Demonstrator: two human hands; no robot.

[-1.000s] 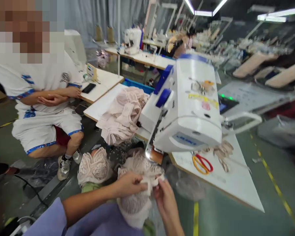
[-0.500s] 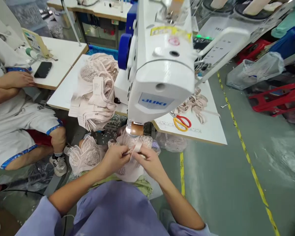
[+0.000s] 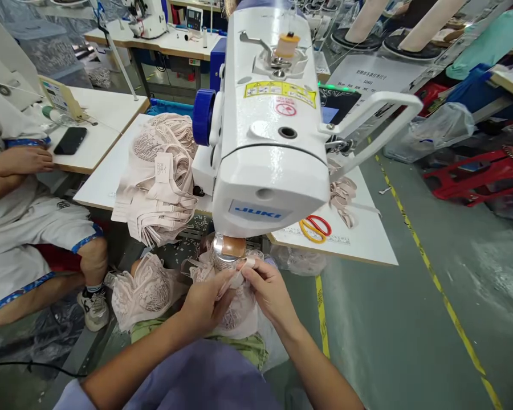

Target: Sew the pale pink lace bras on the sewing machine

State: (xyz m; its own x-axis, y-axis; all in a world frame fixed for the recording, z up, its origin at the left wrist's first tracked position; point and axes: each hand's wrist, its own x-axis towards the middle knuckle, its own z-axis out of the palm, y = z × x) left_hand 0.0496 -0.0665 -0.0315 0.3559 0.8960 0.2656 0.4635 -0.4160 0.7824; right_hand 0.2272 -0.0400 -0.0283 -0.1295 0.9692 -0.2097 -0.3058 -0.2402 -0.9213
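Just below the head of a white sewing machine (image 3: 269, 171), both of my hands are closed on a beige lace bra. My left hand (image 3: 207, 299) grips the edge of the bra (image 3: 235, 319). Between the thumb and fingers of my right hand (image 3: 269, 287) is a pinched pale strap (image 3: 241, 273), which belongs to or lies against the bra. One lace cup (image 3: 147, 287) hangs to the left over green cloth on my lap. The machine's needle area is hidden behind its front end and my fingers.
A stack of beige bras (image 3: 158, 182) lies left of the machine. Scissors with red and yellow handles (image 3: 314, 229) and coiled straps (image 3: 344, 199) lie on the right tabletop (image 3: 367, 242). At left sits another person (image 3: 38, 228), near a phone (image 3: 70, 140).
The view has shifted, showing more of the machine's top. My left hand has turned, with its back more toward me, and my right hand has moved nearer the strap's upper end.
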